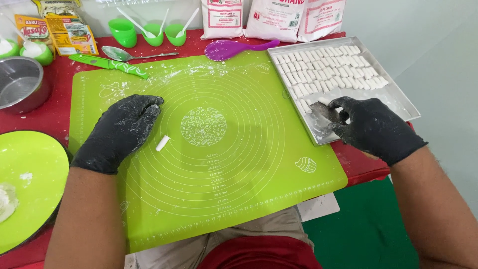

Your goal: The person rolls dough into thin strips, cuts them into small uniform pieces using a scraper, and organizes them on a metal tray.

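My left hand (122, 130), in a flour-dusted black glove, lies flat on the green silicone baking mat (239, 164), fingers pointing up and right. A small white dough stick (162, 143) lies on the mat just right of that hand, apart from it. My right hand (372, 127), also in a black glove, reaches into the near corner of the metal tray (398, 99) and pinches something pale between thumb and fingers; what it is I cannot make out. Several rows of white dough sticks (331, 69) fill the tray's far part.
A green-handled knife (108, 65), a metal spoon (133, 54) and a purple spatula (234, 49) lie along the mat's far edge. Green cups (149, 32), flour bags (274, 17) and packets stand behind. A steel pot (20, 84) and a green plate (30, 184) with dough are at left.
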